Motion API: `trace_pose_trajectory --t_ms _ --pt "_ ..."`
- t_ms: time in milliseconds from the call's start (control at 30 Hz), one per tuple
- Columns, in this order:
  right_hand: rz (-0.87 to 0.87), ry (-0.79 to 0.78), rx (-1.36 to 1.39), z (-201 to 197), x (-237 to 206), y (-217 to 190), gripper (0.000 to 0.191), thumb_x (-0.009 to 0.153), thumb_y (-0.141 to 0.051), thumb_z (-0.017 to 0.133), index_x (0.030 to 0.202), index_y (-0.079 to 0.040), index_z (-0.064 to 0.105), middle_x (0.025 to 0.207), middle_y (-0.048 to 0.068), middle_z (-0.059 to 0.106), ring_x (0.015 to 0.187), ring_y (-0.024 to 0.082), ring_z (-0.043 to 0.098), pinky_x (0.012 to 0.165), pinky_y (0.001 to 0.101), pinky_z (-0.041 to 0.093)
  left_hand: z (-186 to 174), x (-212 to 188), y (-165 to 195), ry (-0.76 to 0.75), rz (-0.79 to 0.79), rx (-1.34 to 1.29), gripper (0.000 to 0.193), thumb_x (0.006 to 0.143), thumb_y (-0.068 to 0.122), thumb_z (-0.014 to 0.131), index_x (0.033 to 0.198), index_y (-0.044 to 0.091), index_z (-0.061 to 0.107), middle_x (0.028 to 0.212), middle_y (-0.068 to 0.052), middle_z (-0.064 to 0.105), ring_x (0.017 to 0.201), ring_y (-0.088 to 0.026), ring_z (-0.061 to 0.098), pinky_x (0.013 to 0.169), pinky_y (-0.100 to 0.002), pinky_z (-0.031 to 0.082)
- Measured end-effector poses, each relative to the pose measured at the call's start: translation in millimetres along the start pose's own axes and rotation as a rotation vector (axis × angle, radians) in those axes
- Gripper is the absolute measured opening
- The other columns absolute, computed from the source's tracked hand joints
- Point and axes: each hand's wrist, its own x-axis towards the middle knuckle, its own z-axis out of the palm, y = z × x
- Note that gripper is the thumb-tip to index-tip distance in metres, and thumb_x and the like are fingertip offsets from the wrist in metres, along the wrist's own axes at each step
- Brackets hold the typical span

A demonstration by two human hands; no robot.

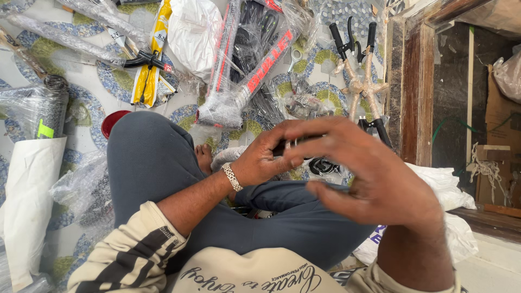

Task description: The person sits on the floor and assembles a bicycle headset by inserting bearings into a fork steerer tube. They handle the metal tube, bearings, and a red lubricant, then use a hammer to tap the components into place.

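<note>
At the left edge of the patterned tile floor (92, 103) lies a roll wrapped in clear film (32, 108) with a small bright-green label on it, and just below it a long white paper-wrapped package (27, 206) runs down toward the near left corner. Crumpled clear plastic (81, 184) sits beside the person's grey-trousered knee (152, 157), and a round red lid (111, 122) peeks out behind that knee. Toward the far edge, long tubes in clear wrap (65, 38) lie slanted, next to a yellow-and-white flat packet (149, 59) and a white plastic bag (195, 32). To the right of these is a bicycle frame in bubble wrap (244, 76) with red bands showing through.

The left hand (266, 157), with a silver bracelet at the wrist, is curled around a small dark metal part (290, 145) held above the lap, near the middle of the floor; what the part is cannot be told. The right hand (374, 173) is blurred, its fingers spread and bent, the fingertips touching the same part from the right; whether it truly grips cannot be told.

Behind the hands lies a handlebar wrapped in tan paper (361, 81) with black grips. A white bag (450, 195) rests by the right elbow. At the right edge a dark wooden door frame (412, 92) rises from a stone threshold, with cardboard (502, 114) and a knotted cord beyond it.
</note>
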Motion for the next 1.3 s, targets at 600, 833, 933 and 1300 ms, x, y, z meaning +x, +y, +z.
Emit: trace_pose_trajectory --t_ms 600,833,933,1300 --pt "0.961 -0.426 -0.583 5.5 7.0 -3.4 0.052 0.093 -0.060 0.065 0.122 -0.017 0.066 0.112 0.005 0.071 0.102 0.025 0.072 0.089 0.0409 0.058 -3.5 -1.5 -3.7 -0.011 0.042 0.038 0.062 0.103 0.043 0.069 0.153 0.013 0.048 0.144 -0.009 0.061 0.135 -0.019 0.062 0.117 -0.037 0.052" --pt "0.101 0.128 -0.212 0.5 0.9 -7.3 0.044 0.085 -0.030 0.073 0.118 -0.002 0.064 0.113 0.018 0.065 0.101 0.037 0.067 0.083 0.0455 0.054 -2.7 -0.6 -1.7 0.008 -0.048 0.019 0.065 0.101 0.043 0.072 0.151 0.009 0.048 0.134 -0.011 0.063 0.125 -0.020 0.062 0.110 -0.038 0.052" --pt "0.455 0.031 -0.444 7.2 1.1 -5.8 0.049 0.087 -0.048 0.072 0.114 -0.008 0.067 0.102 0.012 0.068 0.094 0.034 0.069 0.077 0.0430 0.054 -4.4 0.2 -2.2 -0.003 0.062 0.083 0.063 0.104 0.047 0.066 0.152 0.011 0.049 0.142 -0.009 0.060 0.132 -0.019 0.061 0.114 -0.036 0.051" --pt "0.188 0.048 0.036 -6.0 -14.7 -5.3 0.040 0.075 -0.008 0.072 0.115 -0.006 0.068 0.119 0.015 0.066 0.110 0.034 0.065 0.091 0.0437 0.053 -3.8 -2.2 -7.2 -0.005 -0.097 0.029 0.073 0.097 0.047 0.072 0.154 0.008 0.047 0.131 -0.010 0.065 0.115 -0.019 0.063 0.101 -0.036 0.054"
